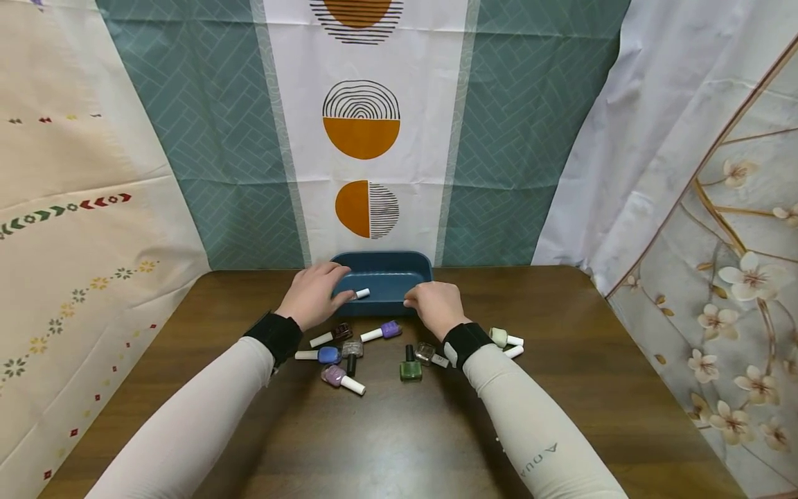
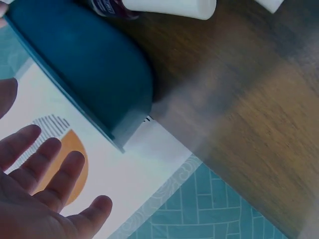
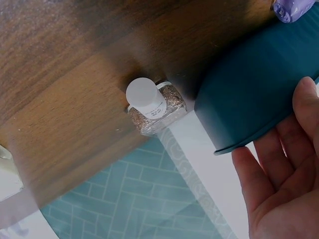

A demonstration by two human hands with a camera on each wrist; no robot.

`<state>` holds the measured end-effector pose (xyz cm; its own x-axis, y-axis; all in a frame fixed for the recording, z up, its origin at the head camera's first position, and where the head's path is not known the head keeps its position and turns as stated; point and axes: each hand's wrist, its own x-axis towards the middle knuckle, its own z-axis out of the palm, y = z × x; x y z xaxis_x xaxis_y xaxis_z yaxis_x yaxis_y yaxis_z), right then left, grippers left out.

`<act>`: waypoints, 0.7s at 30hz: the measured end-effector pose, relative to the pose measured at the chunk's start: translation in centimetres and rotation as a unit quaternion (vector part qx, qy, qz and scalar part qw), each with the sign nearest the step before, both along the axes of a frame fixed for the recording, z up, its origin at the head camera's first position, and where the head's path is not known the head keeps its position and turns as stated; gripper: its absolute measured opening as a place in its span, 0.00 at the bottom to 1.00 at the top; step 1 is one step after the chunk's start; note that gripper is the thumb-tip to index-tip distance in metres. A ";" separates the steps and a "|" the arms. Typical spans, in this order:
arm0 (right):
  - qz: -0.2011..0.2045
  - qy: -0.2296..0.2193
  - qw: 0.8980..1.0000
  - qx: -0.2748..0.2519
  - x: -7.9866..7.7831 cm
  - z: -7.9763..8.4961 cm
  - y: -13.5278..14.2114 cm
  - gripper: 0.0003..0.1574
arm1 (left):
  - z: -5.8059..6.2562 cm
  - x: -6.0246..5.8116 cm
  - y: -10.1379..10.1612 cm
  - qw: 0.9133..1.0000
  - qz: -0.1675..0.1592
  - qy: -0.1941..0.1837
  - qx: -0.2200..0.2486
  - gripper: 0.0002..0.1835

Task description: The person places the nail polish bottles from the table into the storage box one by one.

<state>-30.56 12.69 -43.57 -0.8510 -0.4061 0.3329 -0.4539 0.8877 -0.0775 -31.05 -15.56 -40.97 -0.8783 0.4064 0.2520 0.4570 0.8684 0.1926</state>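
A dark blue bin (image 1: 386, 260) stands at the back of the table, with a white-capped bottle (image 1: 361, 294) inside, mostly hidden by my left hand. That left hand (image 1: 316, 294) hovers over the bin's left end; its fingers are spread and hold nothing in the left wrist view. My right hand (image 1: 439, 305) grips the bin's rim at the right end, thumb on one side and fingers on the other. Nearest the bin lie a purple nail polish bottle (image 1: 391, 328) and a dark brown one (image 1: 341, 331). A glitter nail polish bottle (image 3: 172, 99) lies near the right hand.
Several more nail polish bottles lie in front of the bin, among them blue (image 1: 329, 355), mauve (image 1: 333, 375) and green (image 1: 411, 371). A pale green bottle (image 1: 499, 337) lies right of my right wrist. Patterned curtain (image 1: 524, 138) hangs behind the wooden table (image 1: 349, 443).
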 end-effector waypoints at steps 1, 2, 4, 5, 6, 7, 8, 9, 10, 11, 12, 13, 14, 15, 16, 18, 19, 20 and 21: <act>0.001 0.001 1.000 0.000 0.0 -0.1 0.0 0.08 | 0.0 0.3 -0.1 1.000 -0.001 0.001 0.003 0.30; 0.001 0.000 1.000 0.000 -0.1 -0.1 0.0 0.08 | -0.1 0.5 -0.2 1.000 -0.002 0.003 0.006 0.30; 0.002 0.002 1.000 0.001 -0.1 -0.1 -0.1 0.08 | 0.0 1.2 -0.4 1.000 -0.004 0.003 0.008 0.30; 0.002 0.001 1.000 0.002 -0.1 -0.1 -0.1 0.08 | 0.0 1.5 -0.5 1.000 -0.005 0.004 0.009 0.30; 0.003 0.002 1.000 0.003 -0.1 -0.1 0.0 0.08 | 0.0 1.8 -0.6 1.000 -0.007 0.007 0.009 0.30; 0.002 0.003 1.000 0.004 -0.1 -0.1 0.0 0.08 | 0.1 2.2 -0.7 1.000 -0.009 0.009 0.009 0.31; 0.002 0.004 1.000 0.004 -0.2 -0.1 0.0 0.08 | 0.1 2.5 -0.8 1.000 -0.011 0.012 0.008 0.31; 0.002 0.003 1.000 0.002 -0.2 0.0 0.0 0.08 | 0.2 2.8 -0.9 1.000 -0.013 0.014 0.008 0.31; 0.001 0.002 1.000 0.000 -0.3 0.0 0.1 0.08 | 0.2 3.1 -1.0 1.000 -0.015 0.017 0.007 0.31; 0.001 0.002 1.000 -0.002 -0.4 0.0 0.1 0.08 | 0.3 3.4 -1.1 1.000 -0.017 0.019 0.006 0.31; 0.001 0.001 1.000 -0.004 -0.4 0.0 0.2 0.08 | 0.3 3.7 -1.2 1.000 -0.018 0.020 0.006 0.31; 0.001 0.001 1.000 -0.005 -0.5 0.0 0.2 0.08 | 0.4 4.0 -1.3 1.000 -0.020 0.022 0.006 0.32; 0.001 0.000 1.000 -0.008 -0.5 0.0 0.3 0.08 | 0.4 4.3 -1.4 1.000 -0.020 0.023 0.007 0.32; 0.002 0.000 1.000 -0.010 -0.5 0.0 0.3 0.08 | 0.4 4.6 -1.4 0.999 -0.021 0.024 0.008 0.32; 0.002 0.000 1.000 -0.010 -0.5 0.0 0.3 0.08 | 0.3 5.0 -1.6 0.999 -0.022 0.025 0.008 0.32; 0.002 -0.001 1.000 -0.010 -0.5 -0.1 0.3 0.08 | 0.2 5.7 -1.8 0.999 -0.023 0.027 0.008 0.32; 0.003 -0.002 1.000 -0.009 -0.5 -0.1 0.3 0.09 | 0.1 6.1 -2.0 0.999 -0.022 0.028 0.007 0.32; 0.003 -0.005 1.000 -0.009 -0.4 -0.1 0.2 0.09 | 0.1 6.5 -2.2 0.999 -0.021 0.028 0.006 0.32; 0.003 -0.006 1.000 -0.008 -0.4 -0.1 0.2 0.09 | -0.1 6.8 -2.3 0.999 -0.019 0.027 0.005 0.32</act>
